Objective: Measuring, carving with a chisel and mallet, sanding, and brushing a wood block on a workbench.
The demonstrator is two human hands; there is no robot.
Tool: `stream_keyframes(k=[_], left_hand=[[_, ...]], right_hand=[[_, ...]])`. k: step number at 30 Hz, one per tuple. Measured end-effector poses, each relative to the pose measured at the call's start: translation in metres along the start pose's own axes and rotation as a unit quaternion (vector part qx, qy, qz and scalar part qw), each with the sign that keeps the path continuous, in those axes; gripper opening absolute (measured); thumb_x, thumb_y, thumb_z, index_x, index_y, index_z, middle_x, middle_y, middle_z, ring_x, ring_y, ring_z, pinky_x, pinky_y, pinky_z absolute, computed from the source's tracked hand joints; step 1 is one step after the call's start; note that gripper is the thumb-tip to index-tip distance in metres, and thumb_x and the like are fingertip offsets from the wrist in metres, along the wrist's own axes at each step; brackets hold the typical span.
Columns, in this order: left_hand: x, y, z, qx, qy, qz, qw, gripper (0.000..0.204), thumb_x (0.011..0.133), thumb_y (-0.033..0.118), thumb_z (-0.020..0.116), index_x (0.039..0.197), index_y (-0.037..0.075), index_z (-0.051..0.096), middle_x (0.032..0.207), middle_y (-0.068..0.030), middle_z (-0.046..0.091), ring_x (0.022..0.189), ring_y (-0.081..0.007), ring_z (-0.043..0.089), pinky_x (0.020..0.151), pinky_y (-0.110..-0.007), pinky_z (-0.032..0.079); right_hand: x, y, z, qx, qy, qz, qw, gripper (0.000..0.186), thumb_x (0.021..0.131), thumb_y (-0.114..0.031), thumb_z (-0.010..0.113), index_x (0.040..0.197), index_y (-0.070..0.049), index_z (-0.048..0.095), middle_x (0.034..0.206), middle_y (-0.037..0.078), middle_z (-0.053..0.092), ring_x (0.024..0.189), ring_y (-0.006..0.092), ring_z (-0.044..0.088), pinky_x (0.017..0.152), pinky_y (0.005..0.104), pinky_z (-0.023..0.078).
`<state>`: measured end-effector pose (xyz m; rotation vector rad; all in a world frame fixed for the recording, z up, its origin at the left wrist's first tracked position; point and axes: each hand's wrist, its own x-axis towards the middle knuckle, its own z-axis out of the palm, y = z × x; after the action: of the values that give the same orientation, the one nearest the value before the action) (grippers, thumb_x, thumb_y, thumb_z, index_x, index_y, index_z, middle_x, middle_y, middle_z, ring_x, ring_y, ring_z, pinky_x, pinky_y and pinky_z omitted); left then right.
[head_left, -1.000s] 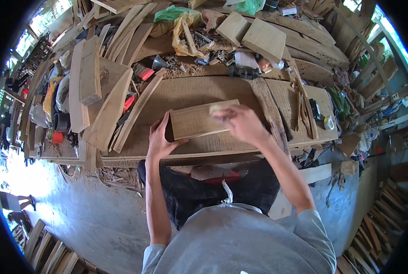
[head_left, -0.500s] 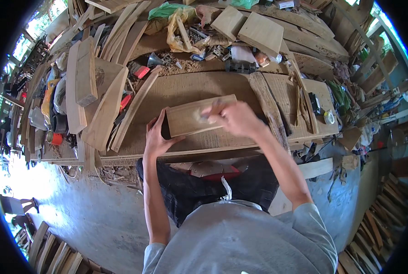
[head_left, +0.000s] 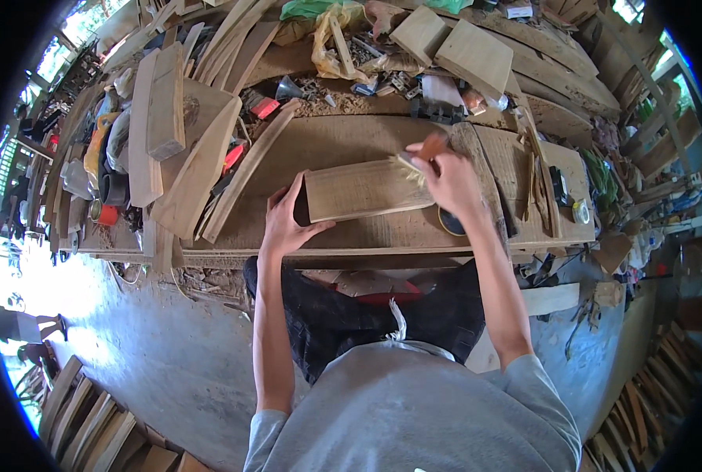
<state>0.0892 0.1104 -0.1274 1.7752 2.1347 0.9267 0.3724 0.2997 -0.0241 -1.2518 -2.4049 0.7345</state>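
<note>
A pale rectangular wooden block (head_left: 359,191) lies lengthwise on the workbench in front of me. My left hand (head_left: 286,226) grips its left end, thumb along the near edge and fingers up the end face. In my right hand (head_left: 453,185) is a brush (head_left: 427,149) with a reddish-brown handle and pale bristles. Its bristles are at the block's right end, on or just over the top face. Part of a round, dark, pale-rimmed object (head_left: 450,223) shows beneath my right wrist.
Curved wooden boards (head_left: 202,169) stack up on the left. A rough wooden strip (head_left: 477,157) lies right of my right hand. Behind are two wooden blocks (head_left: 475,57), a yellow plastic bag (head_left: 331,39) with metal hardware, and a red-ended object (head_left: 265,108). A tape roll (head_left: 580,211) sits far right.
My right hand has moved the brush from the middle of the block to its right end. My left hand keeps its hold on the left end. The whole view has shifted slightly.
</note>
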Motion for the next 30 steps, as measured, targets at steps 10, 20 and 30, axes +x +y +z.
stream_keyframes(k=[10,20,30], left_hand=[[0.002,-0.002,0.000,0.009,-0.013,0.007,1.000,0.122,0.067,0.055,0.094,0.166,0.011,0.037,0.143,-0.0169,0.068,0.136,-0.0399,0.059,0.123,-0.048,0.035],[0.002,-0.008,0.009,-0.001,-0.005,-0.030,1.000,0.127,0.062,0.061,0.095,0.165,0.011,0.042,0.139,-0.0155,0.070,0.136,-0.0400,0.058,0.123,-0.049,0.035],[0.002,-0.001,-0.001,-0.001,-0.015,-0.022,1.000,0.128,0.063,0.061,0.095,0.165,0.007,0.039,0.139,-0.0184,0.070,0.134,-0.0399,0.060,0.124,-0.047,0.033]], right_hand=[[0.014,-0.051,0.064,-0.065,-0.016,-0.157,0.985,0.023,0.103,-0.030,0.066,0.123,-0.029,0.076,0.112,0.004,0.077,0.099,0.0253,0.076,0.075,0.0425,0.064],[0.033,-0.071,0.102,-0.069,-0.008,-0.307,0.949,0.020,0.105,-0.029,0.062,0.117,-0.022,0.077,0.106,0.008,0.076,0.093,0.0272,0.076,0.080,0.0420,0.064],[0.020,-0.055,0.070,0.044,-0.160,-0.230,0.959,0.027,0.104,-0.036,0.066,0.119,-0.018,0.079,0.111,0.007,0.077,0.099,0.0278,0.075,0.088,0.0418,0.060]])
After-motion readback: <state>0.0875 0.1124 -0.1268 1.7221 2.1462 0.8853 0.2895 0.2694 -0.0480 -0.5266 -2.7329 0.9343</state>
